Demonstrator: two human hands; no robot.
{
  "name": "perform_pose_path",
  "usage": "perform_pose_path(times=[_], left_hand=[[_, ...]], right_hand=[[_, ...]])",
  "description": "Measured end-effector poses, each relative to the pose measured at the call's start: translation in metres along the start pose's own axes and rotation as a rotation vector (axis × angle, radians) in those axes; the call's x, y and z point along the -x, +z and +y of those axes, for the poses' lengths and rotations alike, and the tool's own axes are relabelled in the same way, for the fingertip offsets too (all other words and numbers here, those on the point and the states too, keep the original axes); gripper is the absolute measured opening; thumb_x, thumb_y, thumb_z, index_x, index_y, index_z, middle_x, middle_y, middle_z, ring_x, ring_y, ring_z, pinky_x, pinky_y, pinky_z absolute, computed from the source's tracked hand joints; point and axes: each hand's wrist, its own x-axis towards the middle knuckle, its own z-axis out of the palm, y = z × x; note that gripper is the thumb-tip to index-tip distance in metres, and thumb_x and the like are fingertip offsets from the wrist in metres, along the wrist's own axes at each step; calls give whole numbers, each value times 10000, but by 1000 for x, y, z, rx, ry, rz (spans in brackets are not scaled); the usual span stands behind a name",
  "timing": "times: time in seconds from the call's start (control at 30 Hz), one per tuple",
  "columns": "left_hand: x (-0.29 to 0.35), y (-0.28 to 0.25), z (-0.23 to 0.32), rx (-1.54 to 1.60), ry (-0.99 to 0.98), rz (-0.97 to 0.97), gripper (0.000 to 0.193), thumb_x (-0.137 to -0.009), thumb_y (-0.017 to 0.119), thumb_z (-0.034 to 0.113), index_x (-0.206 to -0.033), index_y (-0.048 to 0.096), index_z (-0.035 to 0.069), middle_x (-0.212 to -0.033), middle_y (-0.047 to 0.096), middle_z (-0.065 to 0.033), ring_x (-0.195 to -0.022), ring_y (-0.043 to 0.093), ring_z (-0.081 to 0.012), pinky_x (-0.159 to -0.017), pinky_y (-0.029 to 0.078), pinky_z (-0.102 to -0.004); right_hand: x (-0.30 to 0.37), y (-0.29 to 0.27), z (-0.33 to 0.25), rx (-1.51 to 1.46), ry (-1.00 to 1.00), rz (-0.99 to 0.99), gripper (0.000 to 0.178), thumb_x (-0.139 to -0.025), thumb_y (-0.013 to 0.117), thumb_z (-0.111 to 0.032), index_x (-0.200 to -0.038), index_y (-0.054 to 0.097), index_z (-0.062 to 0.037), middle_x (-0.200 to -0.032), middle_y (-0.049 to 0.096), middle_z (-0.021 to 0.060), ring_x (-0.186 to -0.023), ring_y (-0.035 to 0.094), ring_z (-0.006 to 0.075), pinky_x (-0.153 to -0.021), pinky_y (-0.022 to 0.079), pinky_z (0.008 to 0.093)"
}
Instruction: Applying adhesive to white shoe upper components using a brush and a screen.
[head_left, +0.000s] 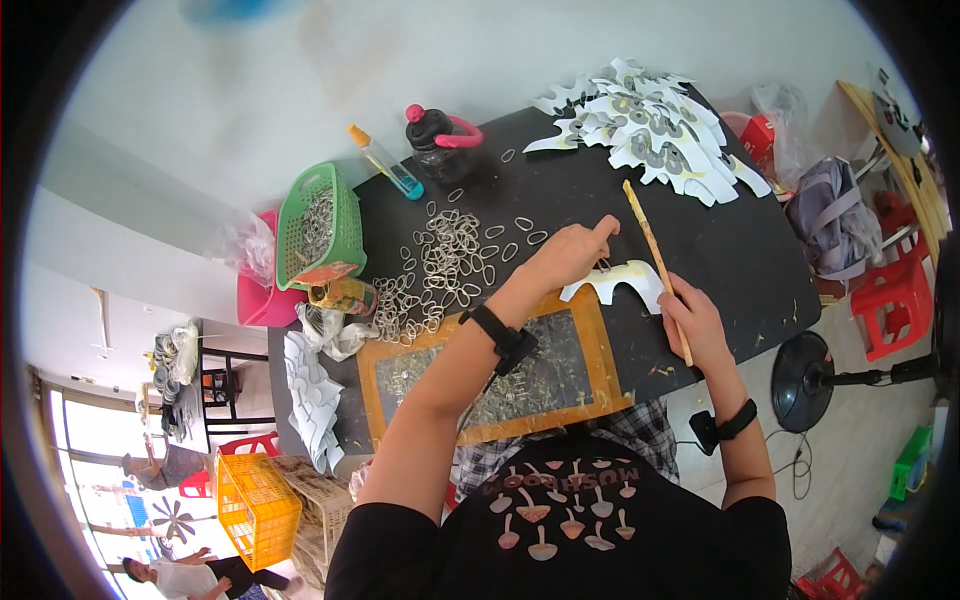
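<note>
My right hand (697,322) is closed round a long wooden stick (648,235) with a yellowish, coated tip. Its thumb and fingers also pinch the right end of a white curved cut-out (630,284). My left hand (572,256) is over the left part of that cut-out, its index finger pointing away and the other fingers curled. A small metal ring (604,266) shows below its fingers, which partly hide it. Left of this hand, many loose oval metal rings (450,250) lie on the black table (585,170). Below both hands is a clear-topped mat with a tan taped border (600,350).
White cut-outs with grey ovals (655,130) are heaped at the back right. A green basket of rings (320,220), a tin (345,295), a glue bottle (388,163) and a dark jug (440,145) stand leftward. More white pieces (310,400) overlap at the left edge. A fan (803,380) stands right.
</note>
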Motion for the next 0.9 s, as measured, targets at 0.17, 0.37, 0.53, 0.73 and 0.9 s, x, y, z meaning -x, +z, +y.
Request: perform_pose_path(times=[0.17,0.37,0.53,0.73,0.9], left_hand=[[5,-1,2,50,-35,-11,283,-834,563,12,-1069,414,68,-924,662,-145,-834,634,-327,-711,494,-395],[5,-5,4,10,96,59,315,-786,601,-19,-1039,431,59,-946,622,-135,-844,624,-298,-718,494,-393],[7,-4,6,82,42,42,312,-769,596,-29,-1024,435,50,-958,587,-145,-814,620,-294,-697,492,-382],[6,-2,5,87,37,87,313,-755,602,-28,-1010,432,34,-931,575,-154,-811,616,-308,-700,492,-387],[6,3,-2,144,0,107,318,-747,616,-37,-1000,431,17,-944,578,-162,-810,625,-304,-693,501,-372]], right_hand=[[-2,-1,-1,1,-6,-3,296,-671,621,52,-928,539,-71,-1166,569,155,-846,591,316,-722,490,377],[-2,-2,0,1,-56,12,308,-662,623,53,-933,538,-67,-1158,571,156,-843,589,323,-722,488,381],[-7,-6,-6,-14,-93,138,322,-667,605,59,-960,536,-53,-1175,557,183,-954,559,364,-833,458,404],[-35,20,-31,-213,17,35,356,-696,558,46,-1030,490,-57,-1306,443,199,-1108,478,392,-974,365,478],[-56,36,-30,-116,-47,-144,416,-699,556,32,-1087,440,-61,-1322,407,193,-1148,465,360,-1010,301,557]])
